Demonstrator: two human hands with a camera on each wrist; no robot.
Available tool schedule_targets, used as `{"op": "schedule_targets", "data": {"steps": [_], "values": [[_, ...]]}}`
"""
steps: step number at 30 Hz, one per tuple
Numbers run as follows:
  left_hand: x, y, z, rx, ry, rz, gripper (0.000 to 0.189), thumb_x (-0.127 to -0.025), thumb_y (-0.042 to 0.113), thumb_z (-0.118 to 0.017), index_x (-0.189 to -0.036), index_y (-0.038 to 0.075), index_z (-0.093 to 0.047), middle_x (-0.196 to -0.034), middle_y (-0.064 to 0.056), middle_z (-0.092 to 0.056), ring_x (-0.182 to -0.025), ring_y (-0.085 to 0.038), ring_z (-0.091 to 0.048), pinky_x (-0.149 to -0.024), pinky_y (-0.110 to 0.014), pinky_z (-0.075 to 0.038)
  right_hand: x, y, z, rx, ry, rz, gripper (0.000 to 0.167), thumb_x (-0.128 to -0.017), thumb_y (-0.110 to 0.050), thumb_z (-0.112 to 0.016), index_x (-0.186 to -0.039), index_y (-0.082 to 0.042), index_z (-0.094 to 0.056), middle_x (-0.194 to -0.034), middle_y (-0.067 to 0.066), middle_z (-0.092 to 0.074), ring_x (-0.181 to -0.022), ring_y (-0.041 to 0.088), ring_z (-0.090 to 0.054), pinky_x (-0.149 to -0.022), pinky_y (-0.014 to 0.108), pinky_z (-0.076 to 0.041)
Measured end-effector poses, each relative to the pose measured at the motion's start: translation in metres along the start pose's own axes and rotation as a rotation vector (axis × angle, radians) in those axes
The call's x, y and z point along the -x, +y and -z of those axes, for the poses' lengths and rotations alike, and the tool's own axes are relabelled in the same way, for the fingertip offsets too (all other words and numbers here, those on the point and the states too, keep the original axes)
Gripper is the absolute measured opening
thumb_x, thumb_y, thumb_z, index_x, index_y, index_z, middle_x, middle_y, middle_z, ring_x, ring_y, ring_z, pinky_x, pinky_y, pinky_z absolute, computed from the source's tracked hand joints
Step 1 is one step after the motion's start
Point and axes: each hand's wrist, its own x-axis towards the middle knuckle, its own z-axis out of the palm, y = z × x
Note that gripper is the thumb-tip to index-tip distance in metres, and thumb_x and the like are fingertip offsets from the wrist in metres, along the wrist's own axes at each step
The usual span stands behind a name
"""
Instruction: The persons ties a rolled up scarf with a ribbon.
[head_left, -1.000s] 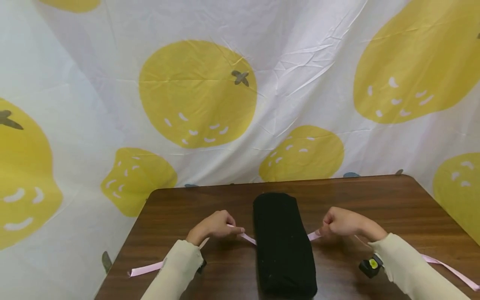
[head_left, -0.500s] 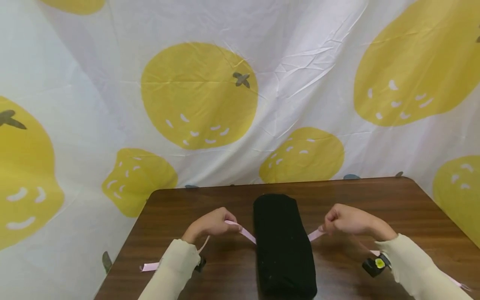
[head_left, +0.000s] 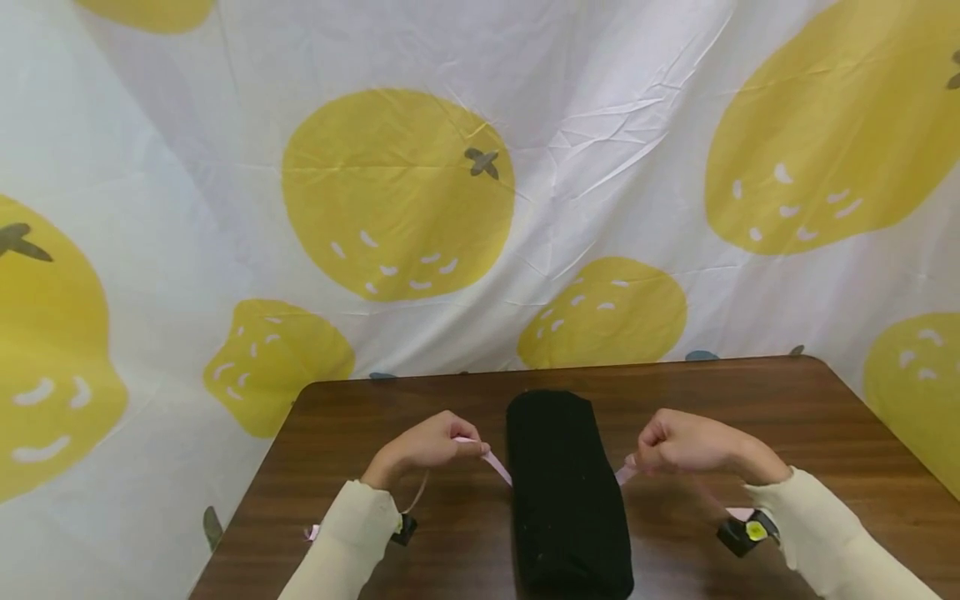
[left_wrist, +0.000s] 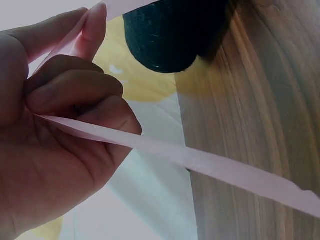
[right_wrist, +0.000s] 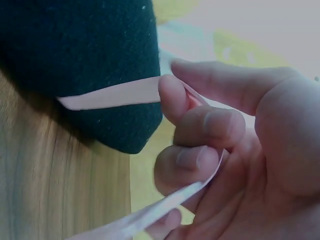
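A long black cloth-covered block (head_left: 566, 492) lies lengthwise on the table between my hands. A pink ribbon (right_wrist: 117, 95) comes out from beneath it on both sides. On the left, my left hand (head_left: 431, 442) pinches the ribbon between thumb and forefinger, with the other fingers curled over it. Its tail (left_wrist: 210, 165) trails from the palm towards the table. To the right of the block, my right hand (head_left: 686, 442) pinches the other length, which threads through the curled fingers and hangs down below them. Both stretches slope up from the block's lower sides.
The brown wood-grain table (head_left: 405, 400) reaches back to a white cloth (head_left: 600, 167) printed with large yellow fruit. Small black cameras sit at the left wrist (head_left: 405, 529) and right wrist (head_left: 738, 533).
Both loose ribbon tails have drawn inward and now show less past my sleeves. The hands rose slightly, then the right one came a little closer to the block. The block stays put.
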Motion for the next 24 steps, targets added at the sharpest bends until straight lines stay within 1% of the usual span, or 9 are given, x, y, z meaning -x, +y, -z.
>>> {"op": "schedule_targets", "data": {"steps": [3, 4, 7, 9, 13, 14, 15, 20, 24], "values": [[-0.001, 0.002, 0.001, -0.021, 0.012, -0.003, 0.026, -0.096, 0.029, -0.064, -0.074, 0.018, -0.072, -0.06, 0.008, -0.037, -0.057, -0.008, -0.035, -0.053, -0.024, -0.029, -0.002, -0.004, -0.001, 0.026, 0.035, -0.001, 0.042, -0.098, -0.021, -0.06, -0.061, -0.002, -0.055, -0.048, -0.01, -0.038, -0.046, 0.001, -0.036, -0.056, 0.022, -0.043], [-0.001, 0.003, 0.002, -0.023, 0.015, -0.004, 0.025, -0.096, 0.029, -0.064, -0.075, 0.019, -0.072, -0.06, 0.009, -0.038, -0.058, -0.008, -0.036, -0.054, -0.024, -0.03, -0.002, -0.005, -0.001, 0.034, 0.048, 0.003, 0.042, -0.099, -0.024, -0.06, -0.061, -0.005, -0.057, -0.047, -0.01, -0.038, -0.043, 0.001, -0.035, -0.055, 0.022, -0.044], [-0.002, 0.006, 0.002, -0.021, 0.02, -0.011, 0.024, -0.096, 0.03, -0.064, -0.077, 0.019, -0.073, -0.061, 0.009, -0.04, -0.062, -0.008, -0.039, -0.057, -0.024, -0.033, -0.003, -0.008, -0.001, 0.03, 0.056, 0.019, 0.037, -0.099, -0.024, -0.06, -0.065, -0.01, -0.063, -0.046, -0.005, -0.041, -0.043, 0.003, -0.039, -0.051, 0.021, -0.042], [-0.003, 0.008, 0.003, -0.014, 0.024, -0.017, 0.024, -0.096, 0.03, -0.064, -0.078, 0.018, -0.074, -0.062, 0.008, -0.042, -0.065, -0.008, -0.041, -0.06, -0.024, -0.035, -0.004, -0.009, 0.0, 0.02, 0.051, 0.024, 0.034, -0.099, -0.022, -0.059, -0.068, -0.011, -0.066, -0.045, 0.001, -0.042, -0.049, 0.005, -0.05, -0.052, 0.021, -0.043], [-0.004, 0.012, 0.003, -0.003, 0.032, -0.032, 0.024, -0.097, 0.029, -0.063, -0.079, 0.016, -0.073, -0.067, 0.006, -0.048, -0.069, -0.008, -0.043, -0.064, -0.024, -0.037, -0.006, -0.011, 0.0, -0.004, 0.042, 0.034, 0.033, -0.1, -0.019, -0.057, -0.069, -0.009, -0.064, -0.046, 0.007, -0.043, -0.077, 0.015, -0.068, -0.079, 0.023, -0.051], [-0.004, 0.013, 0.002, 0.004, 0.031, -0.032, 0.024, -0.097, 0.028, -0.063, -0.08, 0.016, -0.073, -0.069, 0.006, -0.05, -0.07, -0.007, -0.043, -0.066, -0.024, -0.037, -0.006, -0.011, 0.0, -0.01, 0.042, 0.034, 0.032, -0.1, -0.019, -0.057, -0.07, -0.008, -0.064, -0.047, 0.006, -0.043, -0.079, 0.016, -0.068, -0.083, 0.024, -0.05], [-0.004, 0.014, 0.002, 0.011, 0.031, -0.034, 0.023, -0.097, 0.028, -0.063, -0.08, 0.016, -0.073, -0.07, 0.006, -0.049, -0.07, -0.007, -0.042, -0.066, -0.025, -0.036, -0.007, -0.012, 0.0, -0.011, 0.043, 0.033, 0.031, -0.1, -0.019, -0.058, -0.072, -0.009, -0.066, -0.047, 0.005, -0.043, -0.073, 0.015, -0.066, -0.084, 0.024, -0.05], [-0.004, 0.017, 0.001, 0.047, 0.036, -0.045, 0.02, -0.097, 0.028, -0.063, -0.085, 0.017, -0.073, -0.075, 0.009, -0.054, -0.074, -0.006, -0.044, -0.072, -0.026, -0.038, -0.008, -0.016, 0.0, -0.003, 0.084, 0.028, 0.022, -0.099, -0.017, -0.058, -0.084, -0.012, -0.073, -0.052, 0.003, -0.048, -0.053, 0.009, -0.049, -0.07, 0.025, -0.047], [-0.007, 0.02, 0.0, 0.087, 0.039, -0.067, 0.019, -0.098, 0.026, -0.062, -0.088, 0.016, -0.075, -0.085, 0.008, -0.067, -0.081, -0.008, -0.052, -0.08, -0.03, -0.045, -0.009, -0.018, 0.001, 0.0, 0.113, 0.031, 0.019, -0.099, -0.016, -0.058, -0.091, -0.013, -0.075, -0.056, 0.0, -0.05, -0.052, 0.008, -0.047, -0.063, 0.025, -0.045]]}}
